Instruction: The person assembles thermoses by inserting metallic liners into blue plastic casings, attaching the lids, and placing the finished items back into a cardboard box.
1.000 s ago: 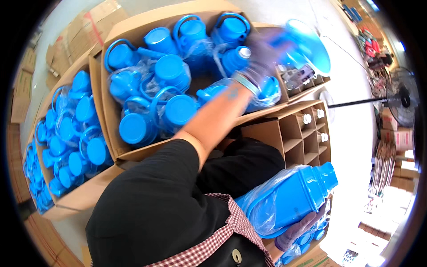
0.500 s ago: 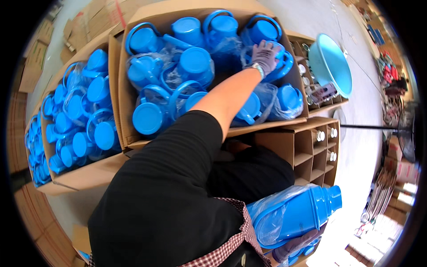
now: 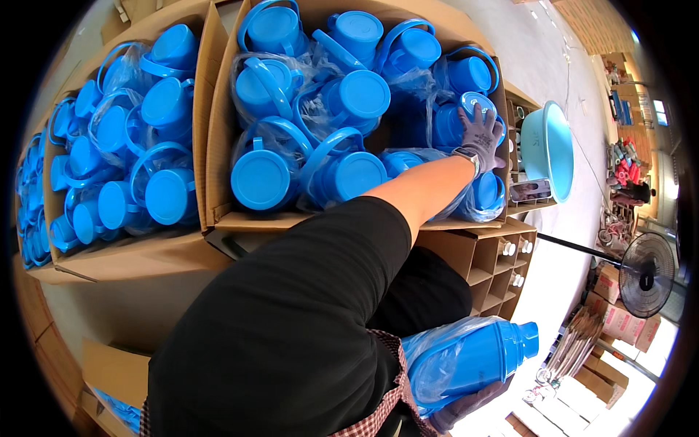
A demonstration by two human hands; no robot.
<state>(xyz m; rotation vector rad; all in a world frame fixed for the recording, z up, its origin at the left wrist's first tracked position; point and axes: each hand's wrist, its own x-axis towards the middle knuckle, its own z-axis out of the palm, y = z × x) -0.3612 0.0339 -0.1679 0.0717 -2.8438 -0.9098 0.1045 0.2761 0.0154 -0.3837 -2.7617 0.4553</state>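
Observation:
My left hand (image 3: 480, 135), in a grey glove, reaches across into a large open carton (image 3: 212, 138). Its fingers are spread over a blue thermos flask (image 3: 448, 128) near the carton's right wall. Other blue flasks (image 3: 364, 95) with loop handles stand around it, several in clear plastic bags. Low on the right, my right hand (image 3: 473, 406), gloved too, supports another blue thermos flask (image 3: 466, 364) from below, against my apron. That flask lies tilted, its stepped cap pointing right, with clear plastic around its body. My right fingertips are partly hidden.
More cartons of blue flasks (image 3: 166, 109) stand to the left. A divided carton (image 3: 486, 255) with white-capped bottles is beside my knee. Right of the big carton are a light-blue basin (image 3: 557, 149) and a phone (image 3: 530, 191). A standing fan (image 3: 646, 275) is farther right.
The view has shifted, so the cartons appear lower and farther right. My left hand stays at the flask by the carton's right wall. My right hand still holds its flask.

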